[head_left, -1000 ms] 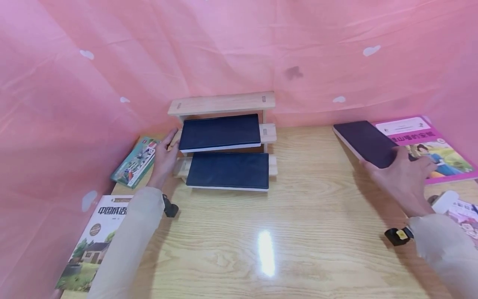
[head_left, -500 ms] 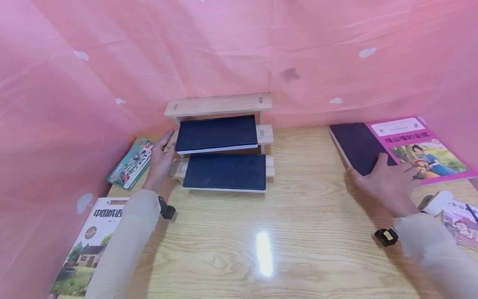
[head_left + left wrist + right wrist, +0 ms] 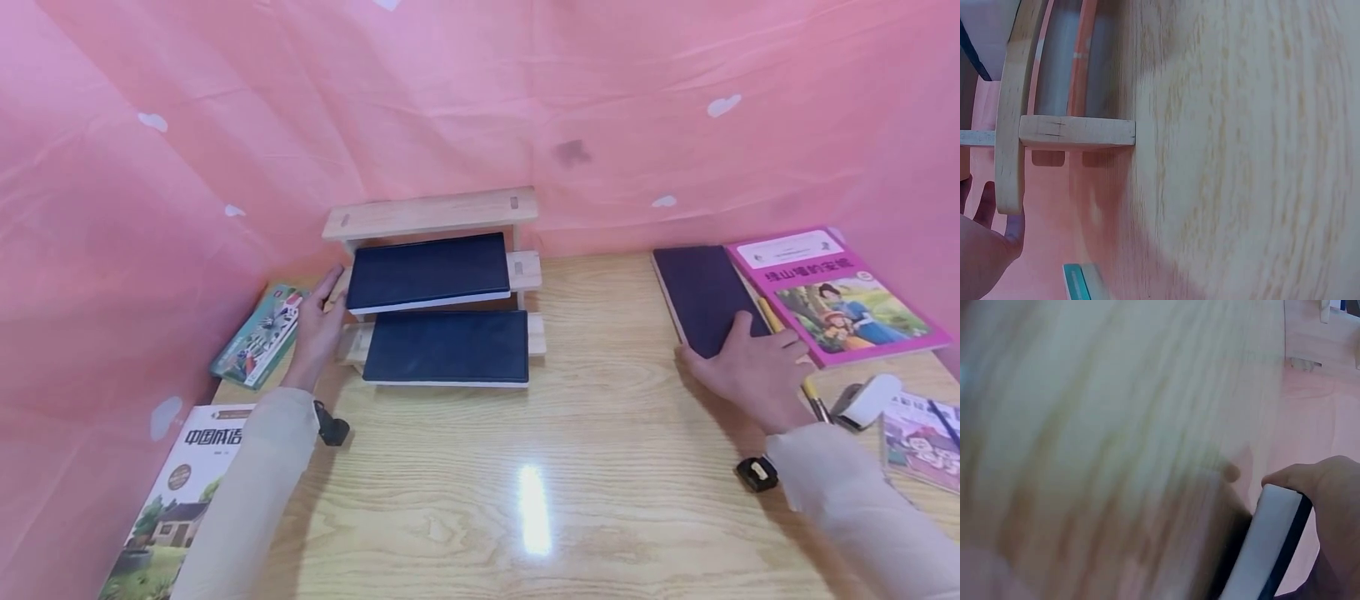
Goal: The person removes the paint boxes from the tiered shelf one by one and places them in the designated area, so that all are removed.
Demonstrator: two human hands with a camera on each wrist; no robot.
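- Right hand [image 3: 750, 367]: grips the near end of a dark-navy, white-edged rectangular notebook [image 3: 701, 292], beside a magenta illustrated book [image 3: 840, 300].
- Left hand [image 3: 318, 329]: holds the left end of a pale wooden tiered rack [image 3: 431, 214].
- Rack: two flat navy notebooks [image 3: 429, 271] occupy the two lower tiers.

Both arms reach forward, the hands spread well apart. The left forearm [image 3: 251, 483], in a pale sleeve, slants up and inward to the left hand [image 3: 317, 329], which points away from the body — fingers [image 3: 985, 206] stretched ahead, thumb parted from them on the hand's inner side, the pair set around what they hold. The right forearm [image 3: 862, 496], sleeved alike, runs forward and leftward behind the right hand [image 3: 753, 367]. That hand lies back upward in a firm grip — thumb [image 3: 1291, 477] out to its left, index finger pointing ahead, the other fingers off to its right.
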